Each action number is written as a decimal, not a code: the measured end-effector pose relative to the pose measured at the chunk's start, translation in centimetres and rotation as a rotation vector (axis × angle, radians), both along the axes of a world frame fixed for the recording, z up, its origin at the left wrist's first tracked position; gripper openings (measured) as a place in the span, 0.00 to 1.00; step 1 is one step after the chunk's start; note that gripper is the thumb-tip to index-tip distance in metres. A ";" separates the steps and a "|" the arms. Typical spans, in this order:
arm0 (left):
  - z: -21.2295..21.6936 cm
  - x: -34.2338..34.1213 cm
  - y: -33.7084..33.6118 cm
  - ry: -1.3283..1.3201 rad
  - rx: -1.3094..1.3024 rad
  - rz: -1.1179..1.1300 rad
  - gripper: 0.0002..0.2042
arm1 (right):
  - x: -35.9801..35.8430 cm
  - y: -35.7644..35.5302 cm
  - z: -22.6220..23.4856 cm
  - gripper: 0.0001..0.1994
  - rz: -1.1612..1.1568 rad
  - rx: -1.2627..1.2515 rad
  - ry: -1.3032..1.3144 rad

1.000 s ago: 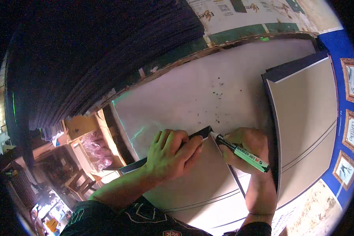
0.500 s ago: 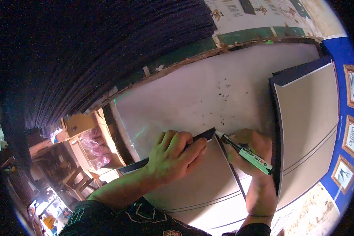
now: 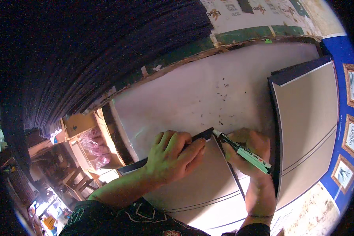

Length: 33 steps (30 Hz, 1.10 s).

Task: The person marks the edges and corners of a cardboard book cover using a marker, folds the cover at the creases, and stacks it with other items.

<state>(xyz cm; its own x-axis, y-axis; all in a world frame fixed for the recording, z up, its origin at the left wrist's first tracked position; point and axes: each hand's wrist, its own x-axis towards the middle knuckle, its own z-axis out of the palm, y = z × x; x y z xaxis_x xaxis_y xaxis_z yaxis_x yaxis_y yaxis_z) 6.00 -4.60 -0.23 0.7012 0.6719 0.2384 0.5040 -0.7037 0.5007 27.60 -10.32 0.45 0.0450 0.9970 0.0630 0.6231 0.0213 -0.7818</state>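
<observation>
My right hand grips a black-and-white marker, slanted so that its tip meets the dark edging at the far right corner of a beige board. The board has a black border and two thin dark lines across its near part. My left hand is closed over the far black edge of this board, just left of the marker tip, with the thumb stretched along the edge toward the corner. Some fingertips of my right hand are hidden behind the marker.
The board lies on a pale worktop with small dark specks scattered beyond the corner. On the right stands a second beige board with black edging. A tall stack of dark sheets rises at the far left. A wooden shelf holds pink plastic bags.
The marker has shifted very slightly to the left at the corner and turned a little in my right hand's fingers. My left hand stays on the board's edge.
</observation>
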 end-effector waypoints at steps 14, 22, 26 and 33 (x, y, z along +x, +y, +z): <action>0.0 0.0 0.2 0.006 0.023 0.013 0.12 | -0.7 -0.2 -0.7 0.11 -0.236 -0.043 0.248; 0.1 0.2 0.1 0.013 0.012 0.007 0.12 | -0.1 -0.4 -0.6 0.11 -0.024 -0.045 0.001; 0.2 0.1 0.3 0.021 0.010 0.007 0.12 | 0.3 0.2 -0.2 0.10 0.017 -0.007 0.065; 0.3 0.1 0.2 0.031 0.006 0.005 0.12 | 0.0 0.0 -0.4 0.10 -0.010 0.036 0.050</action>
<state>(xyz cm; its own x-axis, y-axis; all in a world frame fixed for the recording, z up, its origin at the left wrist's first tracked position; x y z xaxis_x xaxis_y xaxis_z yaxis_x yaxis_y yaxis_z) 6.06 -4.39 0.03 0.7050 0.6740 0.2208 0.5225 -0.7041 0.4809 27.62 -10.30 0.07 0.0589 0.9936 0.0964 0.5836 0.0441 -0.8108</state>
